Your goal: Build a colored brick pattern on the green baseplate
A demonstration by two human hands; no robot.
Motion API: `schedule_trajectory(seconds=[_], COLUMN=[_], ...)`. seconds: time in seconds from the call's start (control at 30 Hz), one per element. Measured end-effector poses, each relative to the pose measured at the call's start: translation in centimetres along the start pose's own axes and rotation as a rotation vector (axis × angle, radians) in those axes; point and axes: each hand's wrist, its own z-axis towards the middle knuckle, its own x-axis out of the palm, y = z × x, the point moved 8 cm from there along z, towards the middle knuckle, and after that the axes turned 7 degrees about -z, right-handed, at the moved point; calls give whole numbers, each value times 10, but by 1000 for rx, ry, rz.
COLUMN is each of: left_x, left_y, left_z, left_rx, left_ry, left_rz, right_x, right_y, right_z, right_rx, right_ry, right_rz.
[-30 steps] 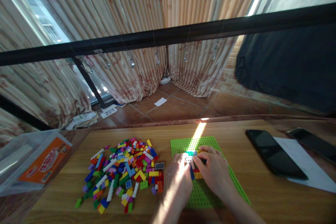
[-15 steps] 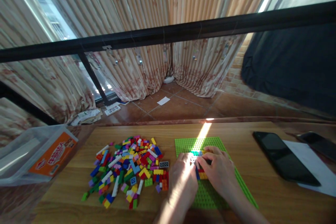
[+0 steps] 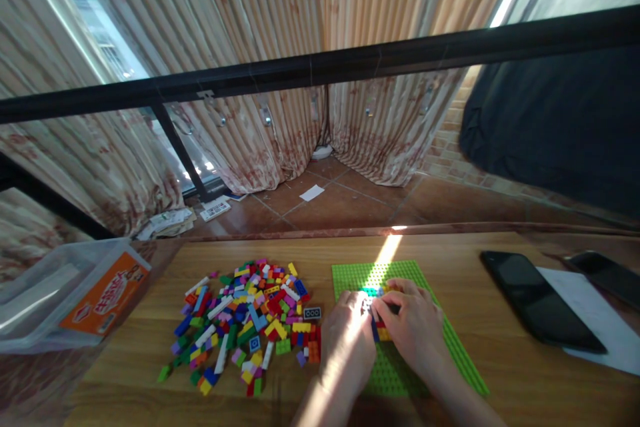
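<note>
A green studded baseplate (image 3: 360, 275) lies on the wooden table (image 3: 450, 253). On it sits a small build of coloured bricks (image 3: 376, 327), mostly hidden by my hands. My left hand (image 3: 347, 343) rests over the plate's left side, fingers curled onto the build. My right hand (image 3: 413, 327) covers the build from the right, fingers bent and pinching at its top. What the fingertips hold is hidden. A loose pile of coloured bricks (image 3: 245, 323) lies just left of the plate.
A clear plastic box with an orange label (image 3: 75, 293) stands at the table's left edge. Two black phones (image 3: 540, 300) (image 3: 607, 275) and a white sheet (image 3: 595, 320) lie at the right. A black rail (image 3: 320, 67) and curtains (image 3: 280, 27) are beyond the table.
Both hands stay on the brick build with only slight finger shifts. The view has drifted a little, so everything sits slightly further right than a second ago.
</note>
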Motion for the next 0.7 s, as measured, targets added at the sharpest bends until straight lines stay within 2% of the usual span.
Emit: schedule_trajectory(seconds=[0.17, 0.3, 0.43, 0.57, 0.7], left_x=[-1, -1, 0, 0, -2], left_y=[-2, 2, 6, 8, 9], left_z=[-1, 0, 3, 5, 6], left_rx=[27, 29, -28, -111, -225], left_ry=[9, -18, -56, -83, -63], left_rz=[20, 18, 43, 44, 25], right_x=[1, 1, -2, -4, -5], right_y=[-7, -26, -34, -31, -40], right_z=[3, 14, 18, 16, 14], right_rx=[-15, 92, 178, 177, 230], right_ry=[-10, 20, 46, 51, 56], right_rz=[117, 366, 522, 568, 605])
